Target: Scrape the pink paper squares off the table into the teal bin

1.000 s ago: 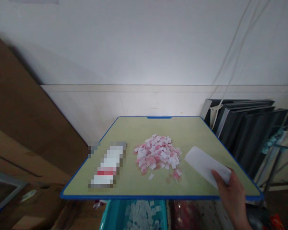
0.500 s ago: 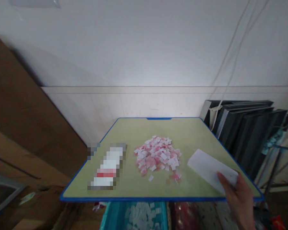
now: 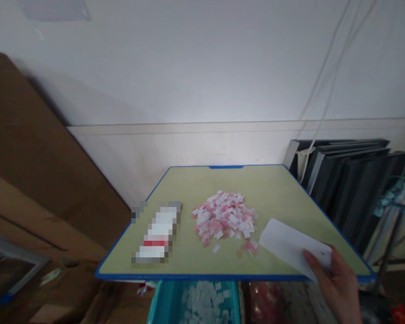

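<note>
Head view | one right hand (image 3: 337, 283) | one white card (image 3: 292, 246) held | one pile of pink-white slips (image 3: 224, 218)

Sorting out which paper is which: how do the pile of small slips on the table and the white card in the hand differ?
The pile of slips is many tiny pink and white pieces; the white card is one large plain sheet. The pile lies loose mid-table; the card is held by the right hand. Both look flat.

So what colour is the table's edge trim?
Blue edge trim around the pale green table top; head view.
</note>
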Demonstrator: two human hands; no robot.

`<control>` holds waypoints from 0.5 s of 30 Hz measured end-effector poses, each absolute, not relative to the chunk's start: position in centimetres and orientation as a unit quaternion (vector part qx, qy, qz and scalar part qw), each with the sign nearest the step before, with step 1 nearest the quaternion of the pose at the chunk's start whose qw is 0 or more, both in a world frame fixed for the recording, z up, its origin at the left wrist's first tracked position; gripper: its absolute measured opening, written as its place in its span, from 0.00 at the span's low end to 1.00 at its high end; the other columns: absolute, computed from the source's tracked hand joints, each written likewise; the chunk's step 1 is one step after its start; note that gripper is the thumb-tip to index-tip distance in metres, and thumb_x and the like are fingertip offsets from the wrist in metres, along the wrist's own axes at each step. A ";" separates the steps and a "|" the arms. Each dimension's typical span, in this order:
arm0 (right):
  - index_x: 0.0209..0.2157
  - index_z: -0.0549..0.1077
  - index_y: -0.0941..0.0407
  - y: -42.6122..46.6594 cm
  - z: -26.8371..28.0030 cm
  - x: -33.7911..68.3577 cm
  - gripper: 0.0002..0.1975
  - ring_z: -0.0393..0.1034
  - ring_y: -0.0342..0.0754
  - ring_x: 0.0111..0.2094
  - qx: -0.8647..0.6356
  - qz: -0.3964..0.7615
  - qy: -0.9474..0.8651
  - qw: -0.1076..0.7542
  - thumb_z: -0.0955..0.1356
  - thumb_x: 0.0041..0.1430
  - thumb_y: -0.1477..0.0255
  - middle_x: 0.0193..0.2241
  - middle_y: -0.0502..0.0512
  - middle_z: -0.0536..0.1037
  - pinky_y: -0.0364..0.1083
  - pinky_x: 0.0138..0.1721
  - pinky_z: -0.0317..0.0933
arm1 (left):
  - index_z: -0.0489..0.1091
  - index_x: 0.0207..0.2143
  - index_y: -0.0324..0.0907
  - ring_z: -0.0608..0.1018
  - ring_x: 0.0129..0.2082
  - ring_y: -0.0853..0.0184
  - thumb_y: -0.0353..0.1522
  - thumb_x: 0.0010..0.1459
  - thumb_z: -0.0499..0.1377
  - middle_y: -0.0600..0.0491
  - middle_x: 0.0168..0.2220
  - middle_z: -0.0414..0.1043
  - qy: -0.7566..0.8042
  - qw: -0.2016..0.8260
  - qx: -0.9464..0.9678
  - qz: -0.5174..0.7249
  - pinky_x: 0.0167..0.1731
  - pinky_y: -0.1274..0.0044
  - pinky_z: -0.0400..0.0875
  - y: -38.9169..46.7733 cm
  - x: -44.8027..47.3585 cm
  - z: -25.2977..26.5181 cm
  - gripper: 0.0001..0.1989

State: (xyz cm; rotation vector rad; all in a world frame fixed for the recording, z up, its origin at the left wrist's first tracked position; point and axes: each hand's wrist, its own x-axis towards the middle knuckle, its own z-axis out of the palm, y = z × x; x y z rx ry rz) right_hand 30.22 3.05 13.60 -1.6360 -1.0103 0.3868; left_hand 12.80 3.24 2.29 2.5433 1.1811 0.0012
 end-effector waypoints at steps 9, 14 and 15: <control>0.34 0.69 0.55 3.4 13.7 30.3 0.12 0.73 0.51 0.29 -0.718 0.124 -0.454 0.513 0.66 0.51 0.62 0.27 0.51 0.77 0.43 0.30 0.67 | 0.49 0.61 0.49 0.75 0.40 0.52 0.28 0.64 0.37 0.35 0.44 0.70 0.417 0.178 0.891 0.014 0.26 0.71 0.71 3.2 13.2 2.4 0.23; 0.33 0.68 0.55 2.9 13.7 30.8 0.11 0.73 0.50 0.28 -0.726 0.098 -0.484 0.479 0.65 0.53 0.62 0.25 0.51 0.76 0.44 0.29 0.66 | 0.49 0.61 0.49 0.76 0.37 0.55 0.27 0.63 0.43 0.39 0.43 0.72 0.413 0.187 0.891 0.007 0.26 0.70 0.72 3.2 12.9 2.4 0.24; 0.33 0.68 0.55 2.8 13.7 30.9 0.11 0.72 0.50 0.28 -0.727 0.095 -0.487 0.475 0.64 0.53 0.61 0.25 0.51 0.76 0.44 0.29 0.66 | 0.49 0.60 0.49 0.76 0.37 0.55 0.27 0.63 0.45 0.40 0.43 0.72 0.412 0.188 0.892 0.005 0.26 0.70 0.73 3.3 12.9 2.5 0.24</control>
